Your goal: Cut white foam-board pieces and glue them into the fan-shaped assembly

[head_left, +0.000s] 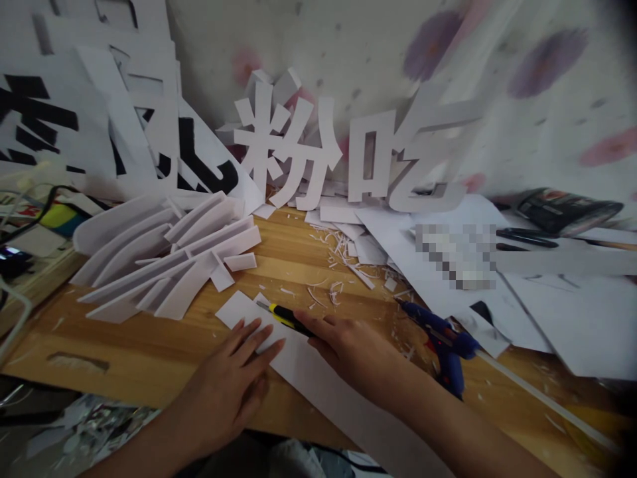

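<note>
A long white strip (318,375) lies slantwise on the wooden table, running down to the lower right. My left hand (231,382) rests with spread fingers on the strip's upper left part. In my right hand (348,348) is a yellow and black utility knife (286,317), its blade tip over the strip near the left fingertips. Left of the strip stands a large white three-dimensional character (169,255) made of thin walls. Two cut-out white characters, one on the left (303,146) and one on the right (371,153), stand against the back wall covering.
A blue glue gun (442,335) with a long glue stick lies right of my right hand. White sheets (582,318), scissors (530,237) and a metal ruler (572,262) are at the right. White shavings (338,255) litter the table. Large cut sheets (50,40) lean at the back left.
</note>
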{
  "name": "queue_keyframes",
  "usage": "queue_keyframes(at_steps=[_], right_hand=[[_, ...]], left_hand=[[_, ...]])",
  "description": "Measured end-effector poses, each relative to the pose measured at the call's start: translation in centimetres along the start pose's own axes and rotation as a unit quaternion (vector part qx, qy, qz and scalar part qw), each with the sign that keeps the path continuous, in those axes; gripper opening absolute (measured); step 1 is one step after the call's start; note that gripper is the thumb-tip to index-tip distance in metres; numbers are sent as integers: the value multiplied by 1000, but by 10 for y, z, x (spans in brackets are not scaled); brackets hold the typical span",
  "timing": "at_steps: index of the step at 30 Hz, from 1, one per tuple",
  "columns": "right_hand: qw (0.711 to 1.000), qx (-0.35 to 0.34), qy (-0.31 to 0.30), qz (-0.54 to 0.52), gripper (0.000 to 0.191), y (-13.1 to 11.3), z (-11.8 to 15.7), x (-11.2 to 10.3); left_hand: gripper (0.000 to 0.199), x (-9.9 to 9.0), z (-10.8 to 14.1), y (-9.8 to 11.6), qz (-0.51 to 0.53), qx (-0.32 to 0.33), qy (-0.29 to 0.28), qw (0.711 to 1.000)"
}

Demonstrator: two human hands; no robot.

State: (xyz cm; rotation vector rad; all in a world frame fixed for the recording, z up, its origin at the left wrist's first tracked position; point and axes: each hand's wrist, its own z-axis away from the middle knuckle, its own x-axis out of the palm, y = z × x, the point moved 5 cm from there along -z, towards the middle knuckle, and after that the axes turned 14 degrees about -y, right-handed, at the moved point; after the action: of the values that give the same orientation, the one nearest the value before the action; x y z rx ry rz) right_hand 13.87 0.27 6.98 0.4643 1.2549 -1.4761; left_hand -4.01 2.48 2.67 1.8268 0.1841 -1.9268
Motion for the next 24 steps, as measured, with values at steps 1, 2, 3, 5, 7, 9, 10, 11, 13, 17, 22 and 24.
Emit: queue_keyframes(at_steps=[1, 2, 3, 5, 7, 9, 10, 11, 13, 17, 22, 24], right_hand=[[1000, 5, -2, 0, 49, 0, 1, 0], [1000, 7, -4, 0, 48, 0, 2, -1], [1000, 8, -5, -1, 48, 0, 3, -1], [1000, 4, -3, -2, 48, 0, 5, -1], [1000, -2, 2, 0, 47, 0, 7, -1], [1000, -5, 5, 5, 46, 1, 9, 1], [1000, -5, 5, 8, 46, 1, 10, 1], [1000, -4, 4, 10, 45, 2, 11, 2], [1000, 3, 1, 14, 44, 3, 12, 2], [999, 8, -16, 37, 47, 1, 13, 0], [999, 7, -12, 35, 49, 4, 17, 0], [1000, 1, -6, 30, 48, 6, 19, 1]], left_hand=[[58, 0, 0, 0, 0, -2, -2, 1000], [58, 0, -1, 0, -1, -3, -5, 1000], [57, 0, -1, 0, -1, -3, -9, 1000], [58, -1, -1, 0, 3, -5, -10, 1000], [58, -2, 0, 0, 8, -5, -9, 1000], [60, -2, 0, 1, 7, -4, -8, 1000], [61, -2, 0, 1, 3, -4, -11, 1000], [61, -2, 0, 1, 0, -4, -13, 1000], [59, -2, 0, 1, -7, -3, -16, 1000], [59, -5, -2, 2, -16, 0, -17, 1000], [59, -10, -3, 4, -22, -1, -13, 1000], [61, -11, -4, 4, -19, -2, -19, 1000]])
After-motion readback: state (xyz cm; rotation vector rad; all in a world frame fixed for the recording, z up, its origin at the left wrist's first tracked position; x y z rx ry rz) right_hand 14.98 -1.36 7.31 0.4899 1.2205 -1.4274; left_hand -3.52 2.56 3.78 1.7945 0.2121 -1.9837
